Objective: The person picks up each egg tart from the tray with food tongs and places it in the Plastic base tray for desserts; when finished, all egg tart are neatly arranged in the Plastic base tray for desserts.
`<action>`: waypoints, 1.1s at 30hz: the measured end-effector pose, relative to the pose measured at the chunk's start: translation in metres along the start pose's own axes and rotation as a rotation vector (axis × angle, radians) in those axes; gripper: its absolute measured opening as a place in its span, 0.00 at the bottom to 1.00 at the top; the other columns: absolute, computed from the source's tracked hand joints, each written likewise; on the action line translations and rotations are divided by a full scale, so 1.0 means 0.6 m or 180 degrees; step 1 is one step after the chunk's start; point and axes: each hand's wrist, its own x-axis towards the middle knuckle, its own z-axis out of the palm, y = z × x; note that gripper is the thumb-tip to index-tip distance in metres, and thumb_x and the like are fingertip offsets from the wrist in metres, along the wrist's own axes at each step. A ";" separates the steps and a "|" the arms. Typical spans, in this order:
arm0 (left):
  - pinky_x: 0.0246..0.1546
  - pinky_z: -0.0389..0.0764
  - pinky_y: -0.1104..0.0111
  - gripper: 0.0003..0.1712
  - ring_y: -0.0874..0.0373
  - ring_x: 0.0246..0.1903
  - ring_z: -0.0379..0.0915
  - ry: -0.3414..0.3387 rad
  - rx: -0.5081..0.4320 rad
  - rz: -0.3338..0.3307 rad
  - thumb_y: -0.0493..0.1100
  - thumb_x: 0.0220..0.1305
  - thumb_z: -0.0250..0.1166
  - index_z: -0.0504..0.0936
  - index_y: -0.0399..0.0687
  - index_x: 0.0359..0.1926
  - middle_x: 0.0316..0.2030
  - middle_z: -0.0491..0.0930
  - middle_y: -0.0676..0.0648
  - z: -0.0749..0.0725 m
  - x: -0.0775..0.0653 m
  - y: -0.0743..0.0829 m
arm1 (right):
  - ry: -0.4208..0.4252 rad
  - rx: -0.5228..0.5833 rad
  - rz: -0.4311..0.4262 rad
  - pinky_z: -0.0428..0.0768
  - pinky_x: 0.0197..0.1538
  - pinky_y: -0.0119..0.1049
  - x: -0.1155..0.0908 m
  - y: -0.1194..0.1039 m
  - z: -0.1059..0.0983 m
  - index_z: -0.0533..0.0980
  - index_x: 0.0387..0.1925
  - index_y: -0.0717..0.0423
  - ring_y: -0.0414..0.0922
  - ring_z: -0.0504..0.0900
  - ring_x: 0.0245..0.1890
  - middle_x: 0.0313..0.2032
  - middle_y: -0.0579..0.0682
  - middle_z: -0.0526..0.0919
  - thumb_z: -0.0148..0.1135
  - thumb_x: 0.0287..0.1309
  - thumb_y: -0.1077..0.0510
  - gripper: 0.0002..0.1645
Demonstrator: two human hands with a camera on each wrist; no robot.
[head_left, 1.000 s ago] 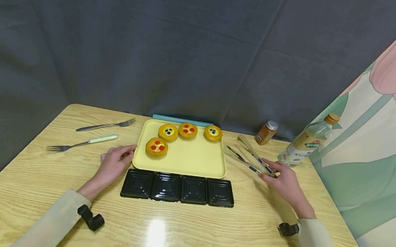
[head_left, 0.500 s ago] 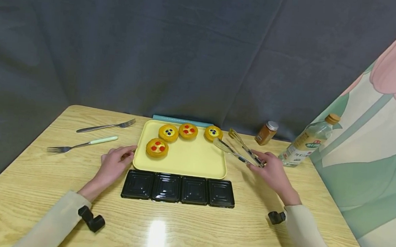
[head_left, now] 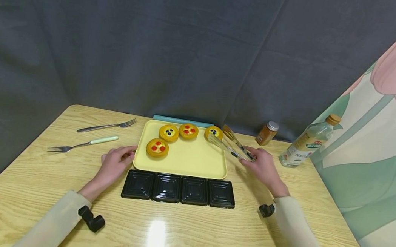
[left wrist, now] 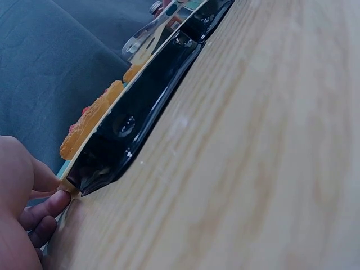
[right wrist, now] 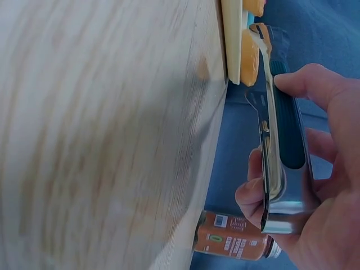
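Observation:
My right hand (head_left: 263, 167) grips kitchen tongs (right wrist: 289, 135), thumb on a dark grip pad, fingers on the other arm. The tong jaws stand apart; in the head view one overlaps the blueberry-topped tart (head_left: 214, 130) at the tray's far right corner and the other lies just right of it. My left hand (head_left: 115, 163) pinches the left edge of the pale yellow tray (head_left: 195, 163) between thumb and fingers. Also on the tray are another blueberry tart (head_left: 168, 133) and two red-topped tarts, one at the back (head_left: 188, 130), one nearer my left hand (head_left: 157, 148).
Black plastic square trays (head_left: 194, 190) stand in a row before the yellow tray. Two forks lie left, one metal (head_left: 106, 126), one green-handled (head_left: 82, 143). A spice jar (head_left: 267, 133) and an oil bottle (head_left: 305, 143) stand right. A blue strip (head_left: 182, 121) lies behind the tray.
My right hand has carried the tongs left and away from me, from beside the tray to the far right tart. The left hand has stayed at the tray's edge.

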 end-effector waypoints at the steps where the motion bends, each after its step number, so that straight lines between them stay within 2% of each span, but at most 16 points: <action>1: 0.47 0.52 0.47 0.22 0.40 0.50 0.70 0.0002 0.0006 0.0004 0.36 0.72 0.60 0.77 0.33 0.64 0.46 0.82 0.39 0.000 0.000 0.000 | 0.0004 -0.0002 -0.0002 0.69 0.34 0.43 0.001 -0.001 0.001 0.79 0.59 0.64 0.49 0.70 0.29 0.30 0.56 0.76 0.73 0.57 0.56 0.29; 18: 0.49 0.52 0.46 0.22 0.40 0.50 0.69 -0.0017 0.0027 0.0012 0.36 0.72 0.60 0.76 0.33 0.64 0.46 0.82 0.40 -0.001 -0.001 -0.001 | -0.0051 -0.0047 -0.0097 0.71 0.34 0.44 0.010 -0.008 0.008 0.79 0.59 0.67 0.51 0.72 0.31 0.34 0.61 0.78 0.70 0.59 0.59 0.27; 33: 0.49 0.52 0.46 0.22 0.40 0.52 0.69 -0.0042 0.0026 -0.0014 0.38 0.74 0.59 0.76 0.34 0.65 0.47 0.82 0.40 0.000 -0.001 0.000 | -0.0020 -0.0036 -0.0200 0.71 0.32 0.43 -0.001 -0.007 0.005 0.77 0.61 0.67 0.49 0.72 0.29 0.35 0.61 0.79 0.70 0.61 0.59 0.28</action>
